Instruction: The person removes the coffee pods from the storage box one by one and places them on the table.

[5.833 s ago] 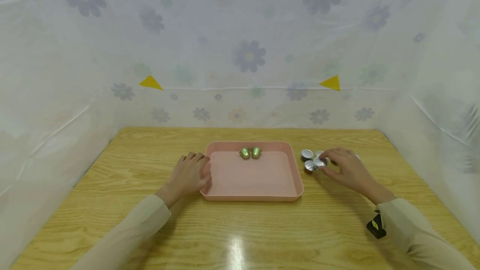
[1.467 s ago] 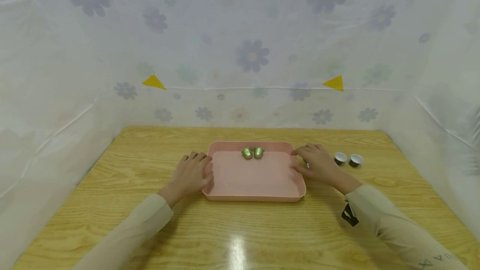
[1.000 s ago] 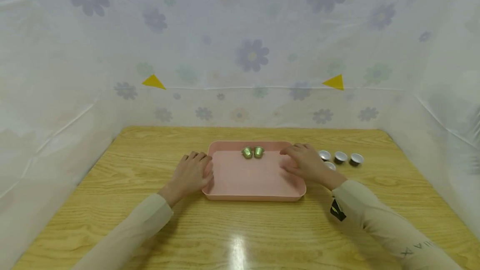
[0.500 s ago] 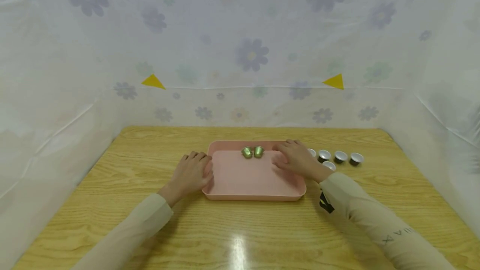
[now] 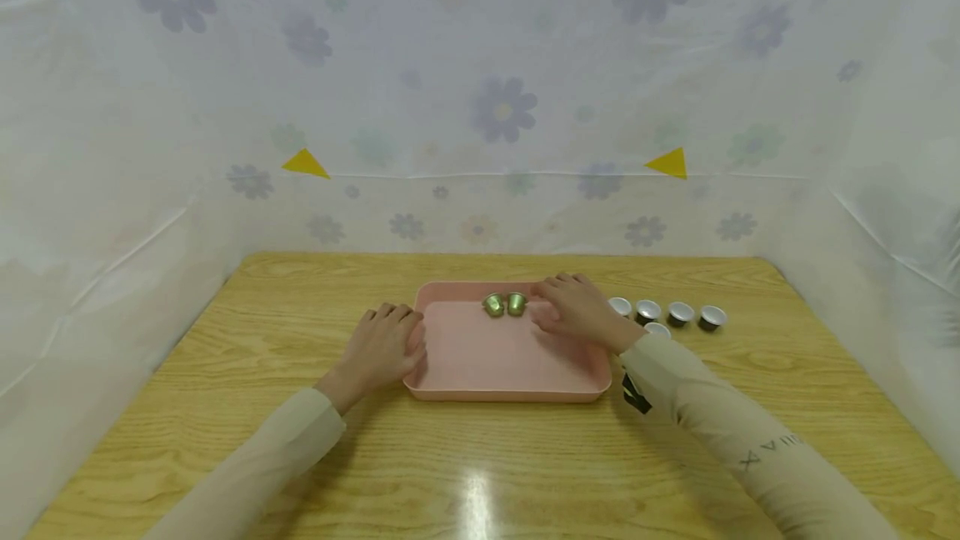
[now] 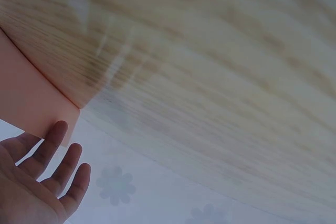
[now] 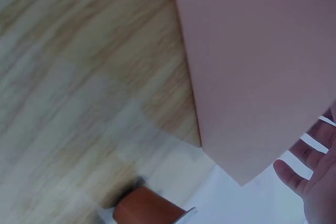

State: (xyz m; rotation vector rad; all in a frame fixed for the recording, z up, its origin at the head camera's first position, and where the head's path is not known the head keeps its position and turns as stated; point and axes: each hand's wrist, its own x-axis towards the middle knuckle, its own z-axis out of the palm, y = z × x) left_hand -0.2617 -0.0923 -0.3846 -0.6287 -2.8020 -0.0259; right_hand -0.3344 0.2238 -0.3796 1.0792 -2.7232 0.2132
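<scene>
A pink tray point(image 5: 506, 396) lies mid-table. My left hand point(image 5: 377, 346) grips its left wall; in the left wrist view that hand's fingers point(image 6: 55, 148) lie against the outer side of the tray wall point(image 6: 31, 93). Two green-gold coffee capsules point(image 5: 493, 305) lie on their sides near the tray's back wall. My right hand point(image 5: 573, 307) reaches over the right wall, just right of these two. Its thumb and fingers are drawn together in a pinch around a coffee capsule that the hand hides. In the right wrist view my right hand point(image 7: 317, 174) is partly behind the tray wall.
Right of the tray, several dark coffee capsules point(image 5: 681, 314) with silvery lids stand on the wooden table point(image 5: 345, 473). One brown capsule point(image 7: 147, 208) shows close up in the right wrist view. White flowered sheeting point(image 5: 502, 165) encloses the table's back and sides.
My right hand has moved left from the capsules beside the tray, over the right wall, to the two lying capsules. Fewer capsules stand on the table. My left hand stays on the tray.
</scene>
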